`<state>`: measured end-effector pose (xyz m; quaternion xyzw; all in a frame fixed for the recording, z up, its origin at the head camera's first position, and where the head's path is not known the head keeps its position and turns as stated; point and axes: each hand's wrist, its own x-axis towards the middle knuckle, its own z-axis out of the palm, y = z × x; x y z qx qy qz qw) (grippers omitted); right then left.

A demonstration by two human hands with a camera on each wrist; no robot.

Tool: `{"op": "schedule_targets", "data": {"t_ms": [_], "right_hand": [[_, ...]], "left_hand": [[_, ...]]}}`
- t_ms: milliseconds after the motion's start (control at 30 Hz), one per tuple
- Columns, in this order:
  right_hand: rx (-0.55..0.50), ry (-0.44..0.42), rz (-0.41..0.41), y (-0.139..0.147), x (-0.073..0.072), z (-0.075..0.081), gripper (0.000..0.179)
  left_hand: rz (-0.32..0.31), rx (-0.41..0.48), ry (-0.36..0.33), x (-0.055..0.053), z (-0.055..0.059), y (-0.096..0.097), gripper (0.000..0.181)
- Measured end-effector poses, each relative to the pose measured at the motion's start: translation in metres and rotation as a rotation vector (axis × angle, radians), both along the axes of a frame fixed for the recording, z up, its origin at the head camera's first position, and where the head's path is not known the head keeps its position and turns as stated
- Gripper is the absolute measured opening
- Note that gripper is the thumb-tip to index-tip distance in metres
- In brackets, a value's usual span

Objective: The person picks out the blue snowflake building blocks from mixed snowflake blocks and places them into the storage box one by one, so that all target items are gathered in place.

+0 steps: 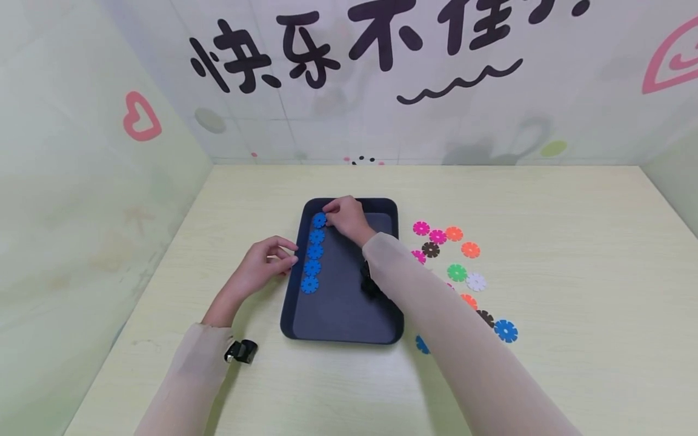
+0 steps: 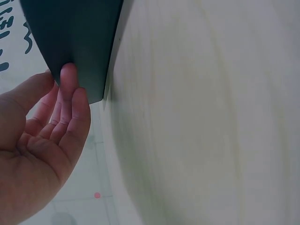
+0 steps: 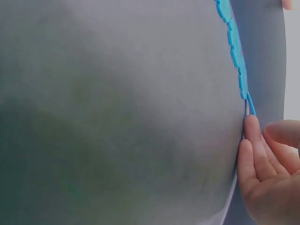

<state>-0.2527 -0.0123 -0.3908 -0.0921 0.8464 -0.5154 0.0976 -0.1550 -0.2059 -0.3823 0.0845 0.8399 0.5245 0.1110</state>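
A dark rectangular tray (image 1: 343, 318) lies on the table, with a column of several blue notched snowflake discs (image 1: 312, 267) along its left side. My right hand (image 1: 349, 219) reaches over the tray and pinches the blue snowflake disc (image 1: 319, 220) at the far end of that column. Seen from the right wrist, this disc is tilted at the fingertips, close to the tray floor. My left hand (image 1: 263, 266) is beside the tray's left wall, fingers loosely bent. In the left wrist view its fingertips (image 2: 69, 72) touch the outside of the tray wall (image 2: 89, 42).
Loose snowflake discs lie right of the tray: pink (image 1: 421, 228), orange (image 1: 471, 249), brown (image 1: 431, 249), green (image 1: 457, 272), white (image 1: 476, 281) and blue (image 1: 506, 330). My right sleeve (image 1: 436, 321) covers part of them. A printed wall (image 1: 360, 121) stands behind the table.
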Motion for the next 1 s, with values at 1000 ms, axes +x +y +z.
{"op": "schedule_targets", "data": {"t_ms": [1000], "right_hand": [[0.007, 0.123, 0.234, 0.051, 0.016, 0.075, 0.023]], "left_hand": [[0.009, -0.018, -0.001, 0.002, 0.0, 0.001, 0.025]]}}
